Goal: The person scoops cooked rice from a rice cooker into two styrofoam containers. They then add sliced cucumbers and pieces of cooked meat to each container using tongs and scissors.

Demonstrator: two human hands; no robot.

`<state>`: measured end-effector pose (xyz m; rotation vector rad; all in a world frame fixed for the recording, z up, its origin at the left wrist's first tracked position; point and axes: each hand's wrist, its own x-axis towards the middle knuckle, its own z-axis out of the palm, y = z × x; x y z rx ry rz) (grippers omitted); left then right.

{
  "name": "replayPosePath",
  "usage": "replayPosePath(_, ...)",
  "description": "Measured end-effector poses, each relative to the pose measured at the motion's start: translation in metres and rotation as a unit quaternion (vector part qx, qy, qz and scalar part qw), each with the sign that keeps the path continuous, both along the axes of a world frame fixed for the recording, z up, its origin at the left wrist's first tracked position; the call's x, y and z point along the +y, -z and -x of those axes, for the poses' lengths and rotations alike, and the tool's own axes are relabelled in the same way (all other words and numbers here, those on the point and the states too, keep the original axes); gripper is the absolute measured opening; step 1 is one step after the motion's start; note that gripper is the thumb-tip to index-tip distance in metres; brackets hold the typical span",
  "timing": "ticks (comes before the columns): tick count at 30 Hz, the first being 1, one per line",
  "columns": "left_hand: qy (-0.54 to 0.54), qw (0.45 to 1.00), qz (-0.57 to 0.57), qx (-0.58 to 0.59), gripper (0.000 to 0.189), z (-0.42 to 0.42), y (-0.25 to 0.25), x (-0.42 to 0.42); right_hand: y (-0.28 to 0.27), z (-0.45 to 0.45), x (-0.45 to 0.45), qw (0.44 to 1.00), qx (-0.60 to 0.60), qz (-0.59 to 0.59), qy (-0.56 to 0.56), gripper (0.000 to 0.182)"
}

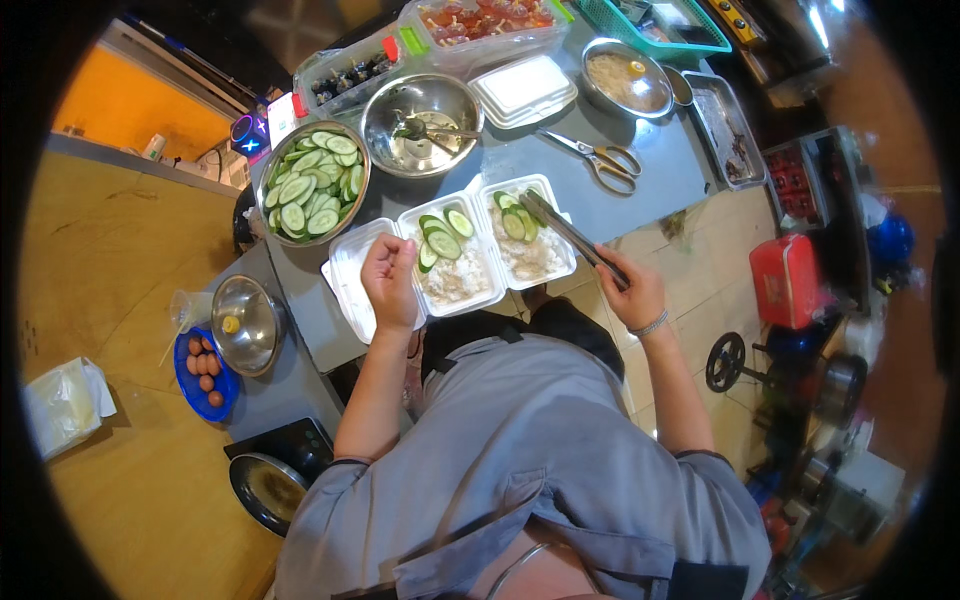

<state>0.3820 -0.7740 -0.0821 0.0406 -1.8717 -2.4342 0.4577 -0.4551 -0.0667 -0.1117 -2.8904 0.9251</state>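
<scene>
My right hand [634,289] grips metal tongs [577,240]. Their tips reach the cucumber slices [514,223] on the rice [531,259] in the right white foam box [568,264]. A second foam box [491,294] stands against it on the left. It also holds rice [454,281] with cucumber slices [441,244] laid on top. Over this box's opened lid [349,259] is my left hand [390,281], fingers curled in and nothing visible in them. The lid is partly hidden behind that hand.
Behind the boxes stand a bowl of sliced cucumber [311,187], a steel bowl with a utensil [390,154], a closed foam box [525,90] and scissors [600,159]. A lidded bowl [628,79] is farther back. On the left are eggs in a blue basket [225,411] and a frying pan [266,491].
</scene>
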Motion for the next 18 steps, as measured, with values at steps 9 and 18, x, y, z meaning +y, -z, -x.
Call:
replayPosePath(9, 0.223, 0.963, 0.147, -0.043, 0.009, -0.028, 0.004, 0.070, -0.008, -0.004, 0.007, 0.983, 0.024, 0.176, 0.055, 0.030)
replayPosePath(18, 0.156, 0.966, -0.091, -0.184, 0.027, -0.038, 0.021, 0.192, -0.006, 0.038, 0.049, 0.957, -0.099, 0.236, -0.139, 0.032)
